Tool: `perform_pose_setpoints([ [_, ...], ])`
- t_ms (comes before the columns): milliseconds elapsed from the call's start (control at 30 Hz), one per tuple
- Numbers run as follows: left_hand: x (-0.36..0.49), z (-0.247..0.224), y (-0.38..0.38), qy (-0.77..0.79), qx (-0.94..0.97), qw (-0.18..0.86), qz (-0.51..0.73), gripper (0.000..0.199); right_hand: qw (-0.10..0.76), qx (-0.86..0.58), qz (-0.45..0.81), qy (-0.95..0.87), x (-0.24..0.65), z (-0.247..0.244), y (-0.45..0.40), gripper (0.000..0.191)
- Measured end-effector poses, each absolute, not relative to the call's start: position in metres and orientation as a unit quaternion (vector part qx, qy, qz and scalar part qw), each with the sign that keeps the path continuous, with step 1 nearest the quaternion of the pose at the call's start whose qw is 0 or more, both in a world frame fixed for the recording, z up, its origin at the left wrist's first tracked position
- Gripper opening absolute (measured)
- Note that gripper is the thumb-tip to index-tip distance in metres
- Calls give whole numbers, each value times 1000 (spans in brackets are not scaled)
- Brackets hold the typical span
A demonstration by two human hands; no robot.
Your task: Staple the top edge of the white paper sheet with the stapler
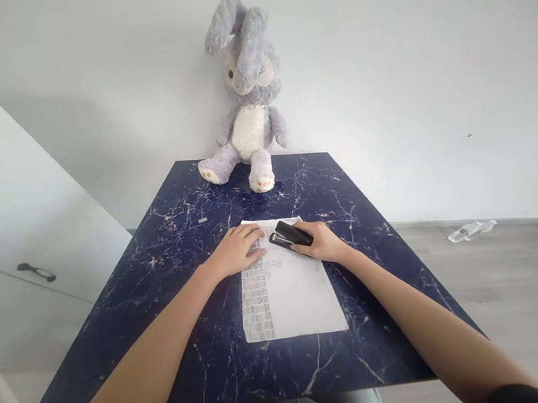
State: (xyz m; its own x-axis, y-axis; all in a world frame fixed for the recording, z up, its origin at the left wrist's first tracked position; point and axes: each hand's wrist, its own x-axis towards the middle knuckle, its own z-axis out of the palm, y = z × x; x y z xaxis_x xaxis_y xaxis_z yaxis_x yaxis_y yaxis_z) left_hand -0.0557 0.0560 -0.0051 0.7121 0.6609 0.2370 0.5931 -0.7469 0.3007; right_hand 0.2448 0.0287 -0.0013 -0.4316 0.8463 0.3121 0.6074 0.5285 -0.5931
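Observation:
A sheet of printed paper, perhaps several stacked, lies on the dark blue marbled table. Resting across its upper left edge is my left hand, fingers stretched out and holding nothing. My right hand is wrapped round a black stapler over the upper part of the paper. The stapler's nose points left, toward my left fingertips, with a small gap between them. Its jaws are apart, and a metal strip shows between them. My right palm hides the stapler's rear end.
A small strip of staples lies to the left beyond my left hand. At the table's far edge, a grey plush rabbit sits against the wall. A white cabinet stands left; a clear plastic item lies on the floor at right.

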Motion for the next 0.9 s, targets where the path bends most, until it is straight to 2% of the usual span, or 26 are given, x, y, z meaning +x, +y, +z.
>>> perform_pose_setpoints([
  [67,-62,-5,59,337,924,116,139,60,338,-432,190,-814,242,-6,27,33],
  [133,-67,-5,63,334,925,128,128,67,379,-427,206,-795,236,-9,24,36],
  [333,-61,-2,64,333,926,108,143,65,397,-409,248,-783,223,-12,24,36],
  [467,-59,1,60,341,927,72,139,61,408,-386,346,-752,228,-11,29,44],
  [600,-61,-1,63,322,929,102,153,61,439,-345,470,-684,235,-10,35,46],
  [767,-61,-2,64,299,925,161,171,62,439,-382,502,-640,236,-12,39,57],
  [900,-62,2,64,305,915,194,177,58,452,-360,539,-612,237,-12,40,58],
])
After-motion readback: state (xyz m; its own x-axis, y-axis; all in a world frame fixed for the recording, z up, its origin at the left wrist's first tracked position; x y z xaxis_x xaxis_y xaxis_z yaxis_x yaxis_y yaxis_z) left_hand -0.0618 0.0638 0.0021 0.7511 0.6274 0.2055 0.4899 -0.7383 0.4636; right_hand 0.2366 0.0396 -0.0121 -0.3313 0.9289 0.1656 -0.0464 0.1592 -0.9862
